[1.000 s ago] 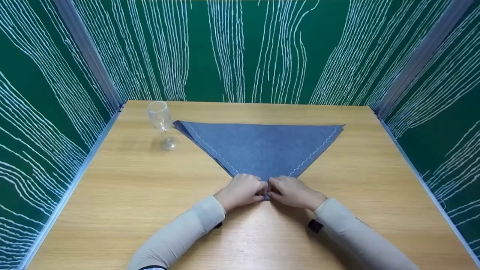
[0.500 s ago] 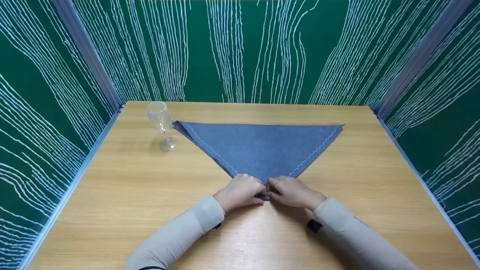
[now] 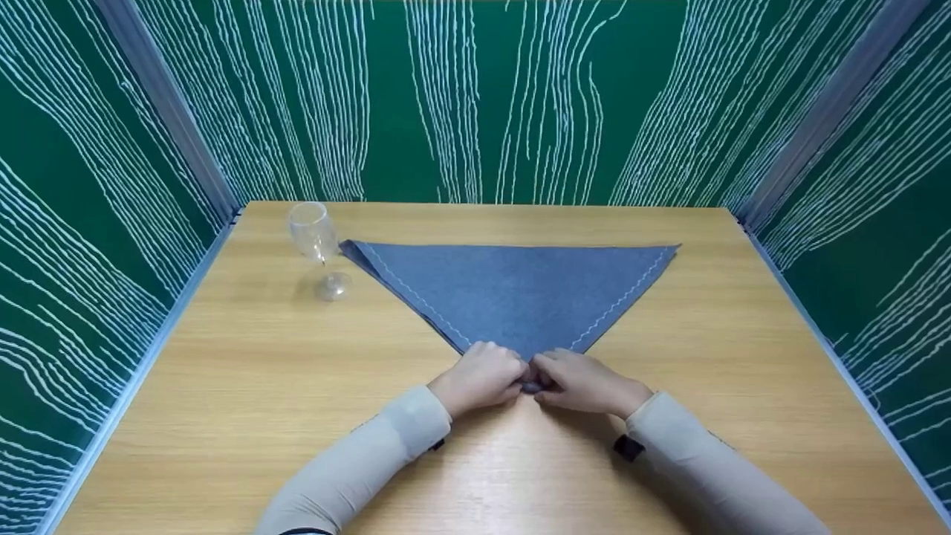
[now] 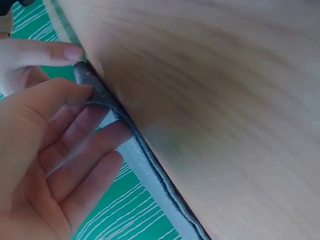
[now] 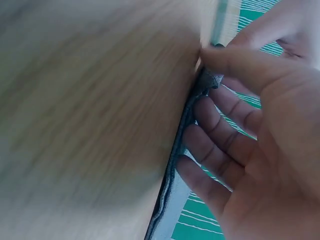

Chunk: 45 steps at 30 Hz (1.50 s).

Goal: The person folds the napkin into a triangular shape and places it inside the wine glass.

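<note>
A blue-grey cloth napkin [image 3: 520, 290], folded into a triangle with pale zigzag stitching along two sides, lies flat with its long edge at the back. Both hands meet at its near corner, which is curled into a small roll. My left hand [image 3: 484, 375] pinches this roll from the left; the left wrist view shows its thumb on the rolled napkin [image 4: 100, 90] and its fingers at the far side. From the right, my right hand [image 3: 587, 379] holds the same corner, thumb at the front and fingers curled against the cloth [image 5: 172, 165]. The fingers hide part of the roll.
A clear stemmed wine glass [image 3: 312, 232] stands upright at the back left, close to the napkin's left corner. The wooden table [image 3: 223, 416] is bordered by green walls [image 3: 550, 104] with white wavy lines at the back and both sides.
The napkin's near corner has turned up into a small roll between the fingers, its tip now a little farther from me. The hands stay nearly in place; the glass has not moved.
</note>
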Tool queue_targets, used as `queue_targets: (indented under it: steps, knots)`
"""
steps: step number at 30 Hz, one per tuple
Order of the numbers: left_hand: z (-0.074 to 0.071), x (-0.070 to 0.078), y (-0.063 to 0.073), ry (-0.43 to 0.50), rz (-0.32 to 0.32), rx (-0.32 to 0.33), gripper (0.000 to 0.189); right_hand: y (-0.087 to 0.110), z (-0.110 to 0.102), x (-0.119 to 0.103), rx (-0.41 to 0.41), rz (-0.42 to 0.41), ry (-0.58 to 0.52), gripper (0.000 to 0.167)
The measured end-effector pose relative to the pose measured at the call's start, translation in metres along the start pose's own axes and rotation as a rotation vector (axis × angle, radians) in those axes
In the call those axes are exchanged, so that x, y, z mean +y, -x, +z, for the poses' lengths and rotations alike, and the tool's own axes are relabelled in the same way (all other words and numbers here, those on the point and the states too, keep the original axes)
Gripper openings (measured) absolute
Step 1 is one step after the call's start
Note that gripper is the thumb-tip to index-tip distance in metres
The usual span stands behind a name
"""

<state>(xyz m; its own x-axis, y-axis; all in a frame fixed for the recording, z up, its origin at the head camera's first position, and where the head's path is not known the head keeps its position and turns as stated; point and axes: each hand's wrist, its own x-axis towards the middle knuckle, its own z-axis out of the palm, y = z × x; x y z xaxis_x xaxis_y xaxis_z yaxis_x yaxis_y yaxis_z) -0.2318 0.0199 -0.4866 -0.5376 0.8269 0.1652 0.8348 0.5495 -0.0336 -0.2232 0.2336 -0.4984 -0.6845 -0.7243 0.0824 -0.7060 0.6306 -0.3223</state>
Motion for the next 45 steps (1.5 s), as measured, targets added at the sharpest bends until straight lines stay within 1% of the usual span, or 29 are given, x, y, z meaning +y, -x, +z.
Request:
queue_targets:
  steps: [5, 9, 13, 19, 24, 29, 33, 36, 39, 43, 45]
  knots:
    - [-0.004, 0.001, -0.003, -0.008, -0.050, -0.063, 0.010, -0.001, 0.002, -0.001, 0.038, -0.016, 0.032, 0.018]
    - [-0.005, -0.001, -0.007, -0.002, -0.087, -0.099, 0.012, -0.003, 0.002, 0.000, 0.041, -0.020, 0.018, 0.011]
    - [-0.007, -0.006, -0.009, 0.041, -0.123, -0.122, 0.013, -0.006, 0.000, 0.003, 0.012, -0.002, -0.031, 0.007]
    - [-0.004, -0.015, -0.011, 0.150, -0.195, -0.156, 0.015, -0.013, -0.004, 0.009, -0.065, 0.026, -0.120, 0.008]
    - [-0.002, -0.018, -0.012, 0.207, -0.230, -0.141, 0.012, -0.019, -0.007, 0.012, -0.127, 0.061, -0.169, 0.009]
    - [-0.002, -0.018, -0.012, 0.224, -0.250, -0.126, 0.009, -0.022, -0.010, 0.014, -0.178, 0.090, -0.203, 0.010]
    - [-0.001, -0.018, -0.013, 0.227, -0.263, -0.131, 0.010, -0.024, -0.010, 0.014, -0.203, 0.090, -0.199, 0.010]
    - [0.000, -0.018, -0.014, 0.238, -0.283, -0.131, 0.009, -0.024, -0.011, 0.014, -0.204, 0.081, -0.211, 0.009]
    - [0.001, -0.019, -0.015, 0.249, -0.306, -0.135, 0.008, -0.024, -0.012, 0.014, -0.197, 0.083, -0.245, 0.007]
    - [0.003, -0.019, -0.017, 0.243, -0.329, -0.146, 0.010, -0.024, -0.011, 0.015, -0.169, 0.080, -0.278, 0.007]
    - [0.003, -0.018, -0.018, 0.234, -0.341, -0.151, 0.010, -0.024, -0.009, 0.017, -0.148, 0.067, -0.272, 0.006]
